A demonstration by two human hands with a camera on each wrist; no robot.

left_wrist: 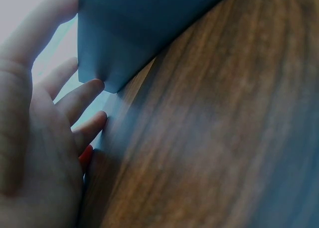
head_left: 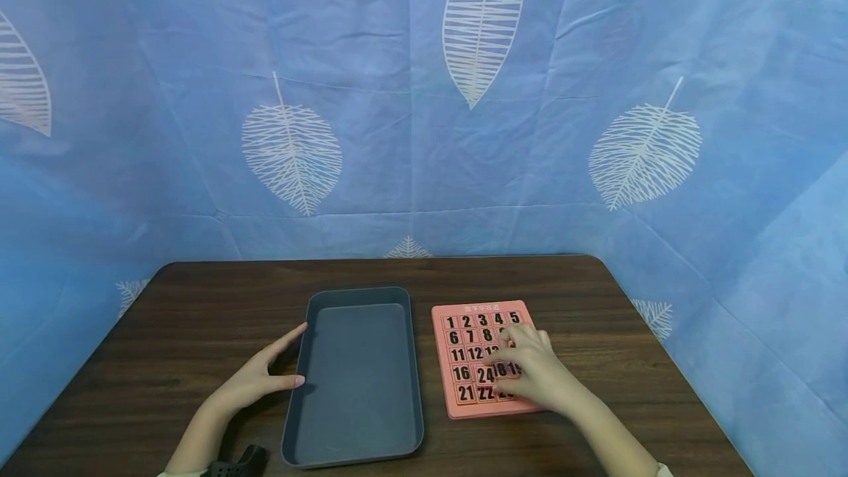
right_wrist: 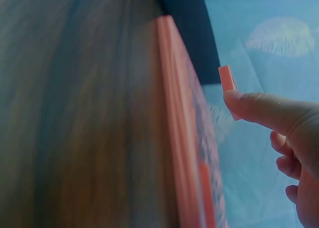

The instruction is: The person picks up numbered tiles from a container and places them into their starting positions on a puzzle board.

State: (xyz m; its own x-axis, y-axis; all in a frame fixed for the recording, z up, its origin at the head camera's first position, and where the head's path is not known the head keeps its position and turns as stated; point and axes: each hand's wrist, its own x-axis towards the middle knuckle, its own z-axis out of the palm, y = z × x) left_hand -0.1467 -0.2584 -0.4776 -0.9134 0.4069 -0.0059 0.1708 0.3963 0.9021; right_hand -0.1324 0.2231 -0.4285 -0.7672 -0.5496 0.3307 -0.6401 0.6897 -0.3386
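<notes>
A pink number puzzle board (head_left: 457,411) lies right of centre in the head view, with rows of black-numbered square tiles. Over its lower middle, my right hand (head_left: 536,370) pinches a number tile (head_left: 486,375) marked 24 between thumb and fingertips. The right wrist view shows that pink tile (right_wrist: 228,81) on edge, raised off the board. Some numbers on the right side are hidden behind the hand. My left hand (head_left: 248,381) is at the left side of a dark grey tray (head_left: 416,389), thumb and fingers extended, fingertips at its rim.
Both tray and board sit on a dark wood table (head_left: 205,315). A blue cloth (head_left: 397,153) with white leaf prints hangs behind it and at the sides. A black band (head_left: 241,462) is at the left wrist.
</notes>
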